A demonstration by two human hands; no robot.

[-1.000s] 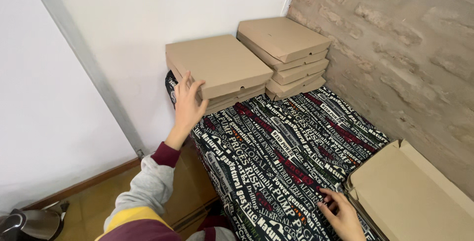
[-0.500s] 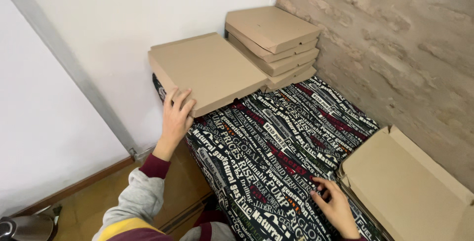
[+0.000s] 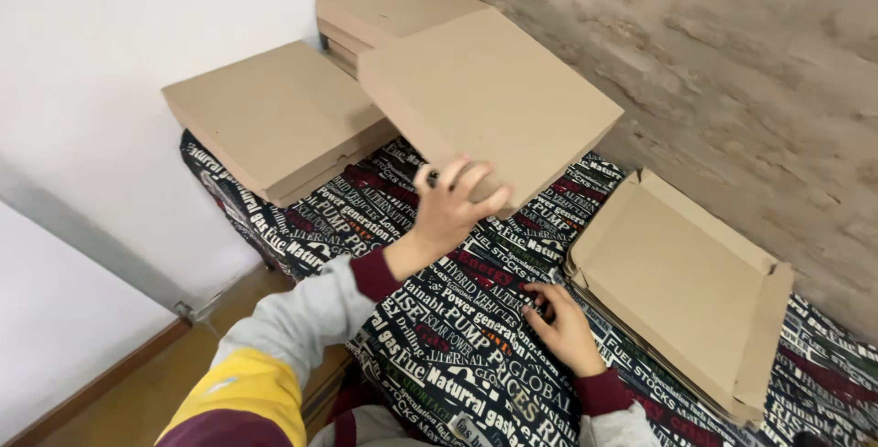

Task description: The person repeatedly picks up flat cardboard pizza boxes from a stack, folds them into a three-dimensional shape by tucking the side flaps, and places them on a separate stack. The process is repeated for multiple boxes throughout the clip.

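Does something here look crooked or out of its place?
Yes. The left hand holds one closed cardboard box tilted in the air, off the two stacks by the wall. The open box beside the right hand lies unfolded, flaps up. Nothing looks damaged.

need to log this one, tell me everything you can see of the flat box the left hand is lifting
The closed box is a flat, square, plain brown cardboard carton, unprinted, with crisp edges and no visible damage. It is held up, tilted, above the printed cloth, its near corner gripped by the left hand, fingers spread over the top. It partly hides the rear stack of boxes. Its underside is out of view.
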